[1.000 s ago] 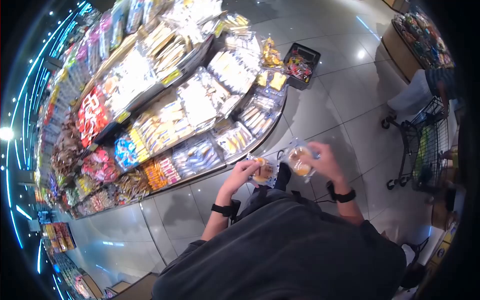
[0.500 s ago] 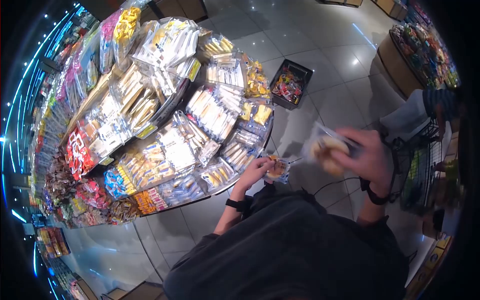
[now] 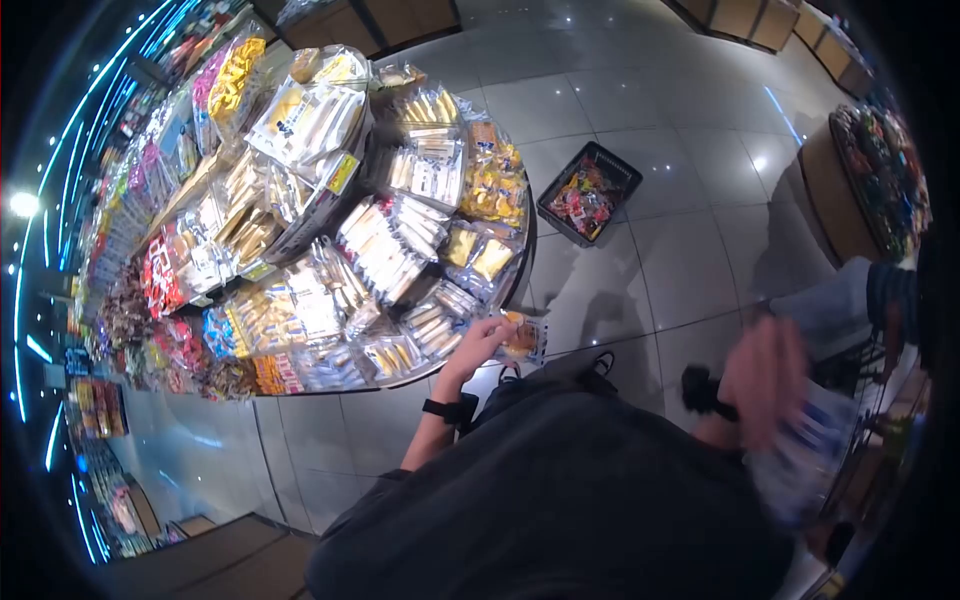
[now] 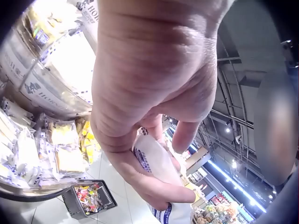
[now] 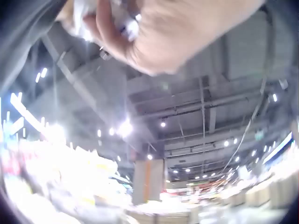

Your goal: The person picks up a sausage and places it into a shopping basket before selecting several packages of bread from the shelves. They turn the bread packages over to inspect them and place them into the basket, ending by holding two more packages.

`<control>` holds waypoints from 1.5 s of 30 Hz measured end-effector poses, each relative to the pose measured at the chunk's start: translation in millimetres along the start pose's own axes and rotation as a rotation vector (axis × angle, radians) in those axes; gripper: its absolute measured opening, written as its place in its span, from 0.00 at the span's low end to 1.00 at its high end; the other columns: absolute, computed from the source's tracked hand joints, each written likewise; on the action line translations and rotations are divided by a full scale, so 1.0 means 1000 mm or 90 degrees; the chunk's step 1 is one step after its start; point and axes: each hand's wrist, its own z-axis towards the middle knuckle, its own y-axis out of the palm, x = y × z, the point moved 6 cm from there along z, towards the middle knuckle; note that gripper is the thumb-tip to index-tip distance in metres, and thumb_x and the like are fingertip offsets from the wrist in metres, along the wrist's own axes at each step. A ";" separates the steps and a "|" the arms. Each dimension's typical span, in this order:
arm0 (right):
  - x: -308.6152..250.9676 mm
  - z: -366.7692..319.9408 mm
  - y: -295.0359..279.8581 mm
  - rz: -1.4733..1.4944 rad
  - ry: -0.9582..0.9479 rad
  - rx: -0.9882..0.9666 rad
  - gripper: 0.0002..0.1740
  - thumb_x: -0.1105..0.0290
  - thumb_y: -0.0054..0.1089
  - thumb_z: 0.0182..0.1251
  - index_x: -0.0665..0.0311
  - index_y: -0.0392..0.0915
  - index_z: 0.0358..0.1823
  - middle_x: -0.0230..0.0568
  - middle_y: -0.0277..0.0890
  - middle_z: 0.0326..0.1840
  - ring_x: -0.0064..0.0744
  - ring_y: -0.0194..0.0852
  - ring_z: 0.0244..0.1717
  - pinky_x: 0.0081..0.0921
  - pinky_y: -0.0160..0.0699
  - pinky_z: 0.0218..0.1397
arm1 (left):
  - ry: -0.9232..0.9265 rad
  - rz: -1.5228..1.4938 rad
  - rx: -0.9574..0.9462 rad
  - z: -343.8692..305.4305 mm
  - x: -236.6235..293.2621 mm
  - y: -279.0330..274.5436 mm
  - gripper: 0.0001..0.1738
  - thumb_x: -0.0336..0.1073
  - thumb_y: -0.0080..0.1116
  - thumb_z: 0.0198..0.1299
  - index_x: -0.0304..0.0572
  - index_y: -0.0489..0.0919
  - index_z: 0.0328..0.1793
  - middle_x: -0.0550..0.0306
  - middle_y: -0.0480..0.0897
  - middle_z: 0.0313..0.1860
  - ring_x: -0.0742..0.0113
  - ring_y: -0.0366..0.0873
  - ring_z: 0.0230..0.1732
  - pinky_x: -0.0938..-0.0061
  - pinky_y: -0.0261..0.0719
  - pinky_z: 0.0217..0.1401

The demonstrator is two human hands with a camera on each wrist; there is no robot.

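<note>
My left hand (image 3: 473,350) pinches a wrapped bun (image 3: 524,341) by the packet's near edge, close by the rounded front of the snack display. In the left wrist view the packet's white back (image 4: 161,168) with blue print shows between thumb and curled fingers (image 4: 154,186). Out to the right, my right hand (image 3: 768,385) is blurred by motion. It holds a clear packet (image 3: 803,462) with white and blue print, which hangs below the fingers. The right wrist view shows curled fingers against that packet (image 5: 128,23).
The display (image 3: 400,385) carries several heaps of wrapped snacks on the left. A black basket (image 3: 590,192) of small coloured packets stands on the tiled floor (image 3: 690,270). At the right are another person's leg (image 3: 825,295), a trolley and a second snack stand (image 3: 850,185).
My right hand has swung rightward and back toward my side with its packet, away from the left hand. The left hand keeps its bun near the display. The view has shifted.
</note>
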 end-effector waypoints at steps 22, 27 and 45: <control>-0.342 0.120 0.026 -1.632 0.901 0.506 0.22 0.70 0.77 0.52 0.68 0.83 0.49 0.37 0.87 0.40 0.30 0.87 0.39 0.25 0.82 0.48 | 0.114 -0.027 0.153 0.262 0.121 0.130 0.07 0.31 0.62 0.68 0.40 0.83 0.50 0.57 0.82 0.52 0.66 0.82 0.48 0.71 0.90 0.37; -0.433 0.162 0.032 -1.115 0.486 0.834 0.23 0.74 0.76 0.53 0.71 0.81 0.51 0.40 0.87 0.44 0.28 0.87 0.43 0.23 0.83 0.50 | 0.183 -0.028 0.120 0.385 0.188 0.155 0.11 0.29 0.60 0.67 0.38 0.83 0.54 0.55 0.84 0.53 0.63 0.86 0.49 0.72 0.90 0.35; -0.819 0.283 -0.077 -1.047 0.809 0.911 0.21 0.69 0.73 0.62 0.71 0.79 0.54 0.37 0.83 0.47 0.23 0.80 0.46 0.22 0.78 0.54 | 0.110 -0.189 0.258 0.669 0.332 0.214 0.17 0.41 0.51 0.76 0.34 0.84 0.50 0.53 0.85 0.45 0.67 0.85 0.45 0.73 0.89 0.33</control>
